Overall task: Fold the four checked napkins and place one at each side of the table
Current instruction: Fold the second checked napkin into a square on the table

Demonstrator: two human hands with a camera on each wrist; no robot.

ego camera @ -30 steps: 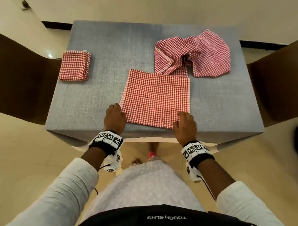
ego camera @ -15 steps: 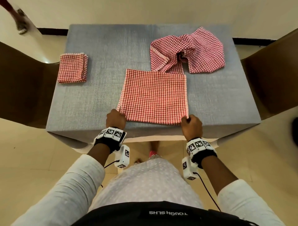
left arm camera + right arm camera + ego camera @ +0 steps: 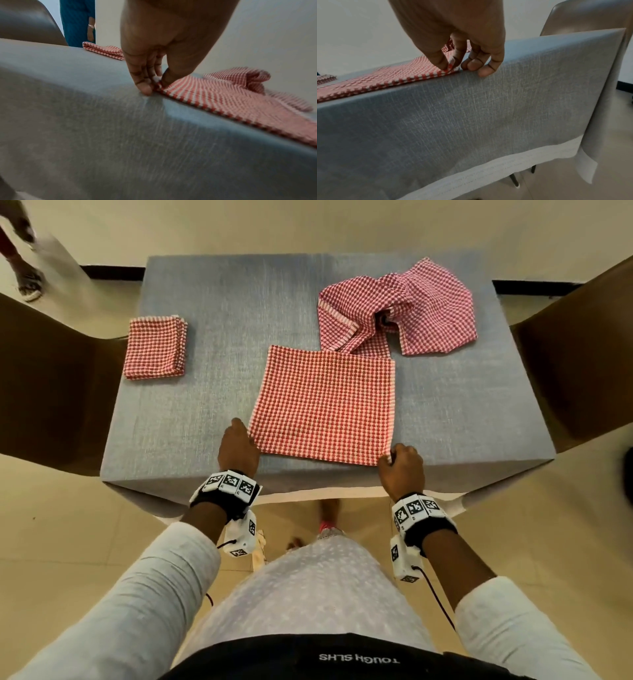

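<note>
Now flat checked napkin (image 3: 325,405) at desk (image 3: 212,344) six o'clock edge; left hand (image 3: 238,447) pinches its seven o'clock corner, right hand (image 3: 401,470) pinches five o'clock corner. Folded napkin (image 3: 156,348) at ten o'clock, crumpled napkins (image 3: 404,306) at one o'clock.

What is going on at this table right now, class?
A person is folding checked napkins. The left hand and right hand each pinch a near corner of the flat napkin on the grey table. One folded napkin lies at the left side; a crumpled heap waits behind.
</note>
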